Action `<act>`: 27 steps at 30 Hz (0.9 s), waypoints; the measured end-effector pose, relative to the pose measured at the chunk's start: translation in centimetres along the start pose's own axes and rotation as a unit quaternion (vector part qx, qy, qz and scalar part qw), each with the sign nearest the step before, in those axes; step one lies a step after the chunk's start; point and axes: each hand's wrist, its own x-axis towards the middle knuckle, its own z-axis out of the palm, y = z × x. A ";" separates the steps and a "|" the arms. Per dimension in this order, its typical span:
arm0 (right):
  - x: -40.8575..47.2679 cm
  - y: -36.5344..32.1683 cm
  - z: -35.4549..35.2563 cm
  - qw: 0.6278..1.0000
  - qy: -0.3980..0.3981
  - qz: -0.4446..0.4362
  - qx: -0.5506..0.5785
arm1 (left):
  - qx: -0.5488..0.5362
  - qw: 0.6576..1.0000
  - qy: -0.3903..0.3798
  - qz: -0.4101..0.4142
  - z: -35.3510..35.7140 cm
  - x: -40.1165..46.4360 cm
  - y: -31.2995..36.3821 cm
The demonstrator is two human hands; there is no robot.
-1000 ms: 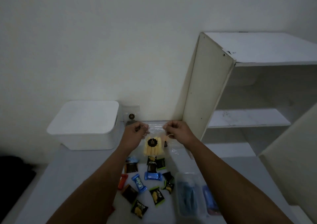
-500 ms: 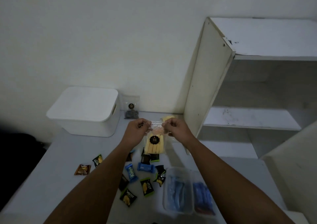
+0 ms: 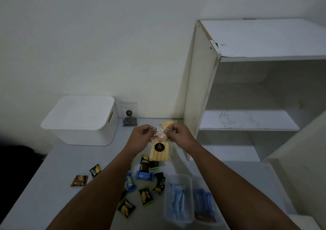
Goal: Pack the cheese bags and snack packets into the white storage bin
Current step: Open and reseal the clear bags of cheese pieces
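My left hand (image 3: 141, 134) and right hand (image 3: 176, 134) pinch top edge of clear plastic bag of yellow cheese sticks (image 3: 159, 150), frame centre, bag hanging above grey table (image 3: 53, 185). Small black, green, blue snack packets (image 3: 144, 182) scattered below. Lidded white storage bin (image 3: 81, 120) centre-left by wall.

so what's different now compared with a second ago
Both hands drew closer together along the top edge of the cheese bag: the left hand and right hand were apart at its corners, now they pinch it almost side by side, the bag hanging lifted above the table. The camera swung left, bringing two more packets into view. The white storage bin remains lidded; the loose packets have not moved.
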 end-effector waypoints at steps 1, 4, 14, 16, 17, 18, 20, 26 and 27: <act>-0.1 0.0 -0.2 1.000 0.000 0.006 0.010 | -0.003 1.000 -0.001 -0.002 0.1 0.0 0.1; -0.2 0.1 -0.7 1.000 0.002 0.011 0.020 | -0.008 1.000 -0.009 -0.008 0.4 0.2 0.2; -0.1 0.3 -0.6 1.000 0.018 -0.018 0.006 | 0.071 0.997 -0.027 0.026 0.9 1.5 -0.1; 0.0 0.3 -0.7 0.999 0.022 -0.022 0.006 | 0.073 0.996 -0.028 0.034 0.9 1.7 -0.1; 0.0 0.3 -0.8 0.999 0.021 -0.026 0.005 | 0.076 0.996 -0.032 0.037 0.9 1.7 -0.1; 0.0 0.3 -0.8 0.999 0.017 -0.029 0.006 | 0.081 0.995 -0.038 0.040 0.9 1.8 -0.2; 0.1 0.1 -0.9 0.999 0.008 -0.036 0.003 | 0.090 0.994 -0.040 0.042 0.9 2.0 -0.4; 0.6 -0.2 -1.1 1.000 -0.001 -0.031 -0.002 | 0.101 0.994 -0.027 0.044 0.6 2.3 -0.6; 0.6 -0.1 -1.2 1.000 0.003 -0.028 -0.008 | 0.104 0.993 -0.031 0.041 0.4 2.3 -0.6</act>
